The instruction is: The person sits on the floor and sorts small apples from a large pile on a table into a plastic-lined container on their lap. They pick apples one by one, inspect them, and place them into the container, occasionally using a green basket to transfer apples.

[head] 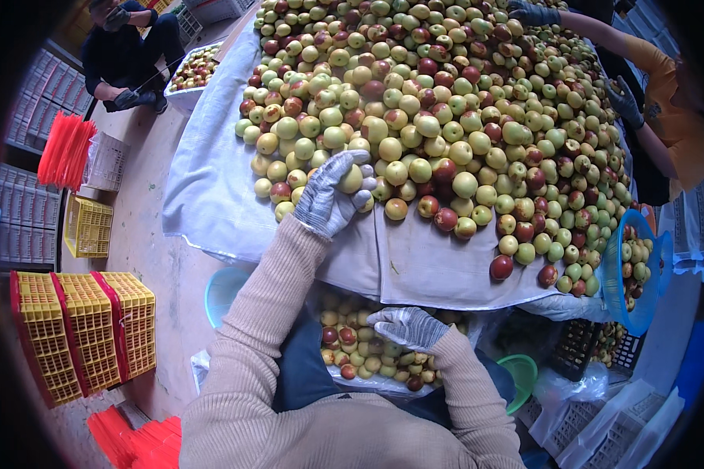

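My left hand [332, 193], in a striped grey knit glove, holds a pale green jujube [349, 179] between thumb and fingers. It is at the near left edge of a large heap of jujubes [422, 105], green, yellowish and red-brown, spread on a cloth-covered table [434, 264]. Lower down, my right hand [410, 328], gloved alike, is over a plastic-lined container of jujubes [364, 352] between my knees. Its back faces up and the fingers point left; whether anything is under them is hidden.
A blue plastic basin [613, 269] with jujubes stands at right; a green basin [519, 381] is lower. Yellow crates [76, 334] stand at left. A co-worker's gloved hand [625, 101] is right of the heap; another person [132, 53] crouches near a white box [190, 88].
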`<state>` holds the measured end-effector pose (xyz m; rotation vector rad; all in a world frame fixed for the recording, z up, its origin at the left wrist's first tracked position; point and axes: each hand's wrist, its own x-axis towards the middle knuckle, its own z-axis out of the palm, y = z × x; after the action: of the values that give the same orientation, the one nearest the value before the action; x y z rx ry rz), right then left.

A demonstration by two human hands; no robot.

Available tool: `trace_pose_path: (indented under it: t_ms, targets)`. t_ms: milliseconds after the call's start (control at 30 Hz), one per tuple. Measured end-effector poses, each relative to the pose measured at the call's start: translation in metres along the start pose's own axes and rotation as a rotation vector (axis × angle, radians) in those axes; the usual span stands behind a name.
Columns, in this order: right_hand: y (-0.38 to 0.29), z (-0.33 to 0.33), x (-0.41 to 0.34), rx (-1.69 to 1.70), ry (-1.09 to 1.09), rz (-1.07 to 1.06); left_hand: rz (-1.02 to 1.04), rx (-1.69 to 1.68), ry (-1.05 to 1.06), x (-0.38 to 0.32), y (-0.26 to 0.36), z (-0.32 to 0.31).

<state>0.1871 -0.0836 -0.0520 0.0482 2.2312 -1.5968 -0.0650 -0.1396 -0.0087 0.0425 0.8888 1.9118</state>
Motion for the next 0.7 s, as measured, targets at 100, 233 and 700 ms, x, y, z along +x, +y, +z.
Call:
trace_pose_path:
  t_ms: [100,233,700]
  targets:
    - [-0.004,0.0,0.001,0.095,0.073,-0.061,0.359,0.719,0.361,0.003,0.018,-0.011]
    - [-0.009,-0.008,-0.001,0.44,0.014,0.008,0.643,2.05,0.301,0.03,0.019,-0.001]
    - [-0.008,-0.018,-0.002,1.485,0.237,-0.225,-0.1,0.146,-0.345,-0.037,-0.014,0.014]
